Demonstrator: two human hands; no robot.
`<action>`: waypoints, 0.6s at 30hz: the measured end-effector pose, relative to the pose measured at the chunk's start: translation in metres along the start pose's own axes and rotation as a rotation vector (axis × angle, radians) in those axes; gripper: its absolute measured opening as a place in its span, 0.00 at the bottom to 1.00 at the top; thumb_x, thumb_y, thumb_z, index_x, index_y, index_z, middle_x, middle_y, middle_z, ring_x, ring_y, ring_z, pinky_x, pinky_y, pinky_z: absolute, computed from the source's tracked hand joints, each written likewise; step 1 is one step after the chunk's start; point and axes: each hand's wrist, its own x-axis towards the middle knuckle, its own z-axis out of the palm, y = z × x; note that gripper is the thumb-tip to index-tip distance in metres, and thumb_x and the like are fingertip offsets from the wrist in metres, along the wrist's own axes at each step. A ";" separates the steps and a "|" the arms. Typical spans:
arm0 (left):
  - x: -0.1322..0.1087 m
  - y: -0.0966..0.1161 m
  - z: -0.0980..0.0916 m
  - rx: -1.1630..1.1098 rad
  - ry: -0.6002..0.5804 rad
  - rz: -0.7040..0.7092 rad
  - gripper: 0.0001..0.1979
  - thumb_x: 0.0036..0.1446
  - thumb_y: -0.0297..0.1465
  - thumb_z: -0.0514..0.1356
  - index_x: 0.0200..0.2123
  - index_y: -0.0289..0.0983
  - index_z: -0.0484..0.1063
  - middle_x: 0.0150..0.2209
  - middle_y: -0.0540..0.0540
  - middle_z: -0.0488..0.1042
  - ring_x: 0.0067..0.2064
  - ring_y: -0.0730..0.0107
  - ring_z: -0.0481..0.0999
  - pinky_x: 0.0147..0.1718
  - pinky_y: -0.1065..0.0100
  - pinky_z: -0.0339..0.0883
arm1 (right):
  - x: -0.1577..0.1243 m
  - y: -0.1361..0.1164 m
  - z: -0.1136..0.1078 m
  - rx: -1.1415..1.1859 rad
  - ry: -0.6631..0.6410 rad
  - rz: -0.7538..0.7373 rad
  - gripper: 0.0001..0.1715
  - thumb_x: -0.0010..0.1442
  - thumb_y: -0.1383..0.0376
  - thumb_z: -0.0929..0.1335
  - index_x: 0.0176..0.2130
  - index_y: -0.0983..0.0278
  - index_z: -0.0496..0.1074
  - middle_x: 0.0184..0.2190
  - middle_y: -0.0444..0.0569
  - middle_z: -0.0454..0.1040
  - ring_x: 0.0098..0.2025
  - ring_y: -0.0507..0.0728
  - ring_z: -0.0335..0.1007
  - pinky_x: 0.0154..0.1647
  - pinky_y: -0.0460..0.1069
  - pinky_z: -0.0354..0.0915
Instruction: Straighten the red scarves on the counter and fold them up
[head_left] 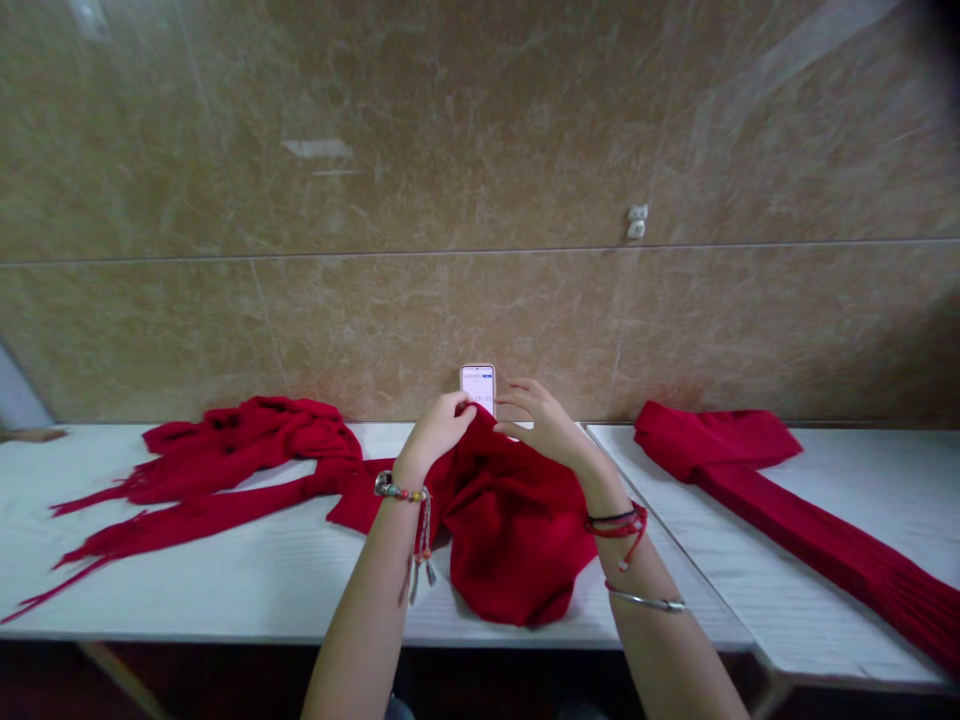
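Note:
A red scarf (517, 520) lies bunched in front of me, its middle lifted into a loose peak. My left hand (442, 430) pinches the top of that peak between thumb and fingers. To its right, my right hand (544, 425) is held with fingers apart, just above the cloth and near the phone; no cloth shows between its fingers. The cloth stretches left under my left wrist to a crumpled red scarf pile (255, 450) with fringed ends. Whether the two are one piece, I cannot tell.
A phone (478, 385) with a lit screen leans against the tiled wall (375, 320). Another red scarf (780, 500), folded into a long strip, lies on the right-hand white table (735, 610). A seam separates it from the left table (262, 600). A small white figure (637, 221) is on the wall.

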 end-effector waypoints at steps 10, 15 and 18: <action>-0.004 0.008 -0.008 0.084 0.065 0.055 0.06 0.51 0.22 0.55 0.31 0.36 0.69 0.31 0.49 0.73 0.33 0.71 0.72 0.36 0.71 0.64 | 0.008 -0.015 0.001 0.001 0.052 0.040 0.04 0.53 0.68 0.67 0.28 0.63 0.73 0.42 0.52 0.70 0.45 0.59 0.66 0.48 0.58 0.60; -0.005 0.014 -0.008 0.109 0.010 0.118 0.11 0.48 0.19 0.55 0.35 0.36 0.70 0.32 0.49 0.73 0.34 0.71 0.71 0.37 0.71 0.64 | 0.009 -0.020 -0.003 0.016 0.078 0.006 0.05 0.54 0.68 0.66 0.28 0.63 0.72 0.42 0.52 0.69 0.46 0.58 0.65 0.49 0.57 0.58; -0.004 0.017 -0.006 0.152 0.019 0.145 0.11 0.49 0.18 0.54 0.33 0.36 0.71 0.30 0.49 0.72 0.33 0.71 0.71 0.36 0.72 0.63 | 0.008 -0.022 -0.003 -0.013 0.089 0.003 0.05 0.54 0.68 0.66 0.29 0.62 0.72 0.42 0.52 0.69 0.46 0.59 0.64 0.49 0.58 0.58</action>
